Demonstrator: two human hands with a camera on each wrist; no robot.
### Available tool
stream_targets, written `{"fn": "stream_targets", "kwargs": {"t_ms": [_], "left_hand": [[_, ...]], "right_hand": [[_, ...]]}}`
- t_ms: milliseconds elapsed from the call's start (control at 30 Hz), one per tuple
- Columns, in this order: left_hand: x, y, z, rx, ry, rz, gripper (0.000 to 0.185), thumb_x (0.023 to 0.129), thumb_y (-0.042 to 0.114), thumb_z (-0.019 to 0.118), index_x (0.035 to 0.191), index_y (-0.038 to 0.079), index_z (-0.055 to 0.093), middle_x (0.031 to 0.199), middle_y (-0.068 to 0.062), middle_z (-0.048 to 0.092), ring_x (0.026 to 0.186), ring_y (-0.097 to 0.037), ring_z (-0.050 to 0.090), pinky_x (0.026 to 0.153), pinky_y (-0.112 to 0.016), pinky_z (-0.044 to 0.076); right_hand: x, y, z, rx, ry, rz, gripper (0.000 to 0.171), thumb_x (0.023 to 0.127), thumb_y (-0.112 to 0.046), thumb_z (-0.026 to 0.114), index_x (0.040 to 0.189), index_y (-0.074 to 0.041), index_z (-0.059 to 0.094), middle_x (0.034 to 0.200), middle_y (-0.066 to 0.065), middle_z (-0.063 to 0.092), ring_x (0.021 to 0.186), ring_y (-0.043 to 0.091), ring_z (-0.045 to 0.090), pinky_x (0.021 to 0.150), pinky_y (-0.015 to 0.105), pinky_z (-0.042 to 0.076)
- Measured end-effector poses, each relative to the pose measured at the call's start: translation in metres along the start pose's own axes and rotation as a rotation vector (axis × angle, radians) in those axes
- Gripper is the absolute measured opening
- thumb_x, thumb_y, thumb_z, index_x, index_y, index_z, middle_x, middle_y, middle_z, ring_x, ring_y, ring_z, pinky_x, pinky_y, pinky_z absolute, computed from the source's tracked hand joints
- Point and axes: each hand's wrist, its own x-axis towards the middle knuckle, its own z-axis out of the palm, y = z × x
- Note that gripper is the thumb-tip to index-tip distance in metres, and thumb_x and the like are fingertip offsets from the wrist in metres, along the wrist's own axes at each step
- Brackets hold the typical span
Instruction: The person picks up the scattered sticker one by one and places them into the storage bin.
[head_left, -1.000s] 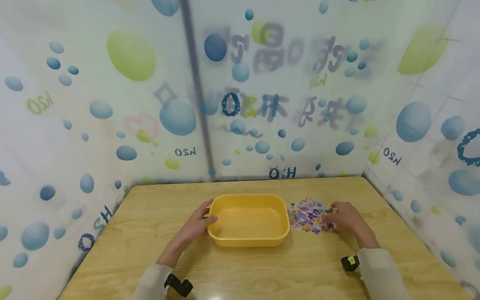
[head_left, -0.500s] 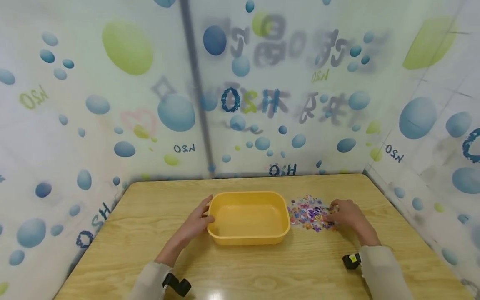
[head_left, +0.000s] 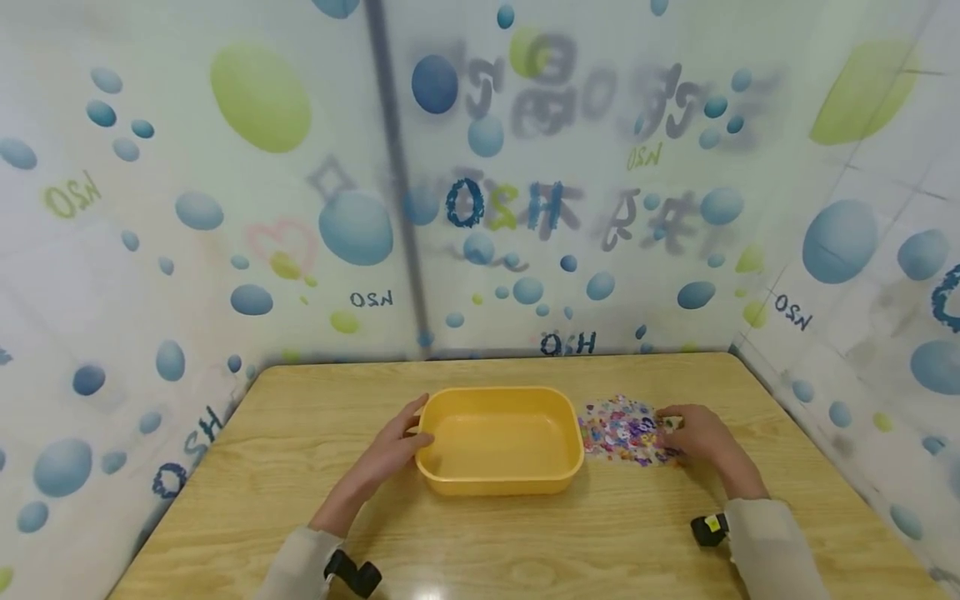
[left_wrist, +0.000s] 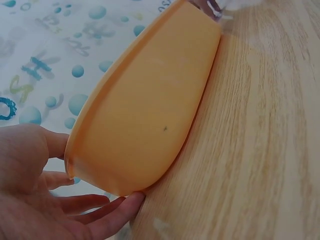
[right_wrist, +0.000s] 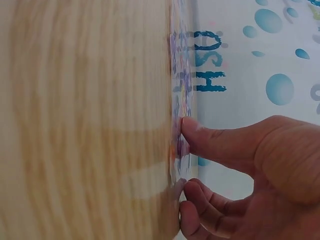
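Bubble-printed sheeting point(head_left: 225, 250) is closing in the wooden counter point(head_left: 480, 542) on three sides, and at its middle the person is working with both hands. Their left hand point(head_left: 393, 450) is lying against the left end of the yellow tub point(head_left: 498, 437), thumb on the rim and fingers point(left_wrist: 107, 212) stretched almost straight along the outer wall down to the counter, bracing it rather than clutching it. Their right hand point(head_left: 693, 433) is resting at the right edge of the heap of small colourful pieces point(head_left: 622, 429), with thumb and curled fingers point(right_wrist: 210, 142) closing in a pinch on pieces at the heap's rim; which piece is caught is too small to make out. That heap is lying flat on the counter just beside the tub's right wall, close to it but apart. Pale sleeves are covering both forearms, each with a small black device point(head_left: 356, 573) strapped at the wrist.
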Motion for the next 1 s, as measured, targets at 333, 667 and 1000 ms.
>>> {"fn": "stream_targets", "kwargs": {"t_ms": [333, 667, 1000], "left_hand": [[-0.001, -0.001, 0.0007, 0.0, 0.005, -0.011, 0.068, 0.103, 0.016, 0.058, 0.164, 0.018, 0.029, 0.154, -0.026, 0.048, 0.135, -0.039, 0.055, 0.099, -0.045, 0.057], [-0.0002, -0.0021, 0.0021, -0.009, 0.011, -0.018, 0.068, 0.103, 0.016, 0.058, 0.164, 0.019, 0.03, 0.153, -0.024, 0.05, 0.135, -0.037, 0.055, 0.1, -0.045, 0.056], [-0.002, -0.0006, -0.0005, 0.01, -0.008, -0.001, 0.068, 0.104, 0.018, 0.058, 0.165, 0.016, 0.028, 0.151, -0.027, 0.049, 0.131, -0.037, 0.057, 0.095, -0.042, 0.058]], "right_hand": [[-0.0018, -0.0009, 0.0023, -0.023, 0.009, -0.021, 0.039, 0.09, -0.01, 0.07, 0.124, 0.009, 0.069, 0.114, 0.033, 0.069, 0.084, 0.028, 0.063, 0.069, 0.04, 0.051], [-0.0032, -0.0051, 0.0025, 0.01, 0.029, 0.013, 0.035, 0.091, -0.009, 0.07, 0.121, 0.009, 0.07, 0.103, 0.028, 0.072, 0.086, 0.031, 0.067, 0.069, 0.043, 0.055], [-0.0048, -0.0028, 0.0029, 0.037, 0.03, -0.011, 0.031, 0.091, -0.01, 0.071, 0.117, 0.007, 0.071, 0.101, 0.026, 0.072, 0.08, 0.027, 0.066, 0.067, 0.041, 0.054]]}}
